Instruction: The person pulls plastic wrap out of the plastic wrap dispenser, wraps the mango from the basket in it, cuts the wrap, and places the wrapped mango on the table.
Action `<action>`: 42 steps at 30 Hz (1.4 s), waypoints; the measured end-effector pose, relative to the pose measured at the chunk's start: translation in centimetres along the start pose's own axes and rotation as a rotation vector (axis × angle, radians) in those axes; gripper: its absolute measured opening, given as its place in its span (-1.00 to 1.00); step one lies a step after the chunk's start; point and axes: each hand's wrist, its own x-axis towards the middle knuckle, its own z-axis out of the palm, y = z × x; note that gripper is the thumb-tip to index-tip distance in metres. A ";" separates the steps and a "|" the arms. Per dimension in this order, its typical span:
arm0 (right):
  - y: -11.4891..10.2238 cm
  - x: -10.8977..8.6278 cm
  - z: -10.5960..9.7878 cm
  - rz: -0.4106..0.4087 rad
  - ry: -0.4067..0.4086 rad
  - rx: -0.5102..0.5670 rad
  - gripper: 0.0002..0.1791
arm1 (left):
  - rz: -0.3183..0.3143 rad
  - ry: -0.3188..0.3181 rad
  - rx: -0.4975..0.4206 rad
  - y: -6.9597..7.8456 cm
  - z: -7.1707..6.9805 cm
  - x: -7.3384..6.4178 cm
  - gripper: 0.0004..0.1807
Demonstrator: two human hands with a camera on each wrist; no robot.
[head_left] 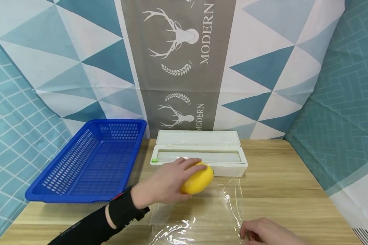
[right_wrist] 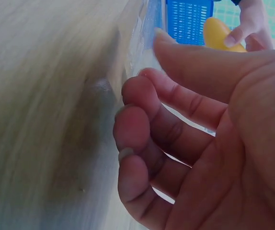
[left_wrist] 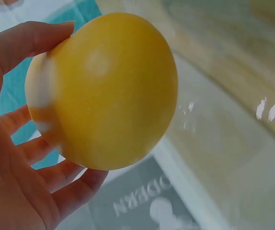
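Observation:
My left hand (head_left: 168, 180) grips a smooth yellow oval fruit (head_left: 199, 180), holding it over a sheet of clear cling film (head_left: 199, 214). In the left wrist view, the thumb and fingers curve round one side of the fruit (left_wrist: 108, 91). The film lies in front of a white cling film dispenser (head_left: 199, 163) whose lid stands raised. Beside the film's right edge is my right hand (head_left: 265, 231). Its fingers are loosely curled in the right wrist view, and a gap shows between thumb (right_wrist: 195, 62) and forefinger, with the film's edge close to the fingertips.
A blue plastic basket (head_left: 64, 199) with slotted walls stands at the left of the wooden table (head_left: 288, 190). Patterned cloth (head_left: 184, 78) hangs behind the table and on both sides. A small green piece (head_left: 154, 160) sits at the dispenser's left front corner.

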 end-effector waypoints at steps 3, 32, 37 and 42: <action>0.1 0.0 0.1 0.014 -0.014 -0.016 -0.90 | 0.041 -0.019 -0.018 1.0 1.2 0.4 0.01; 0.1 0.5 0.2 0.076 -0.060 -0.062 -0.82 | 0.112 -0.160 -0.117 3.5 7.6 0.7 0.02; 0.0 0.5 0.2 0.131 -0.068 -0.020 -0.83 | 0.127 -0.155 -0.123 3.5 7.8 0.6 0.01; 0.1 0.4 0.3 0.117 -0.043 0.009 -0.82 | 0.148 -0.168 -0.139 3.7 7.6 0.5 -0.01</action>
